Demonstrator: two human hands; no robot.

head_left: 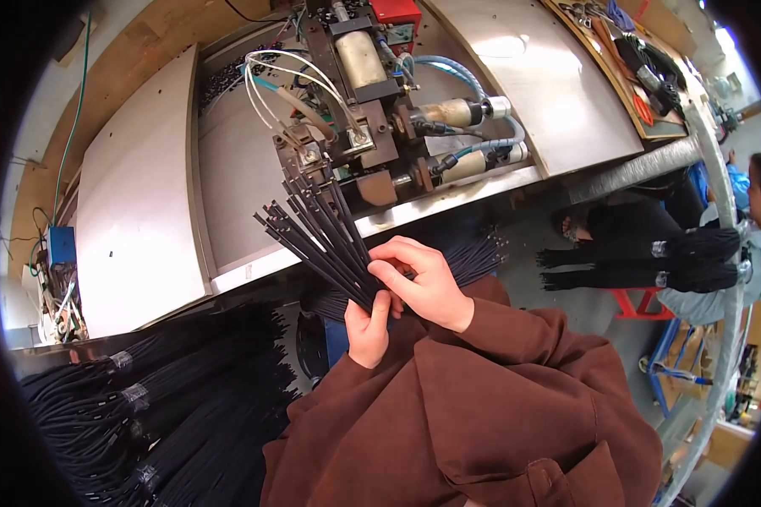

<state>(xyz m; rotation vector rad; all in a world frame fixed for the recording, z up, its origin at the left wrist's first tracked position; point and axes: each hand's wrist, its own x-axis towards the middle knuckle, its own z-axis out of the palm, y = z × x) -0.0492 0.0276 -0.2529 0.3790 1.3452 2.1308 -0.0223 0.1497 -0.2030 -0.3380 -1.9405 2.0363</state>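
Observation:
A bundle of thin black cords stands up from my hands, its cut ends fanned out toward the machine. Low on the bundle, my left hand is closed around the cords, thumb on the near side. My right hand presses against the right side of the same bundle with bent fingers; its fingertips are partly hidden. The foremost cord ends reach close below the machine's metal clamps, and I cannot tell whether any touch. More black cords lie behind my right hand, over my lap.
Taped bundles of black cord are heaped at the lower left. Metal panels flank the machine, with hoses and cylinders jutting right. A tool tray sits far right. Nearby are a seated person, cord bundles and a red stool.

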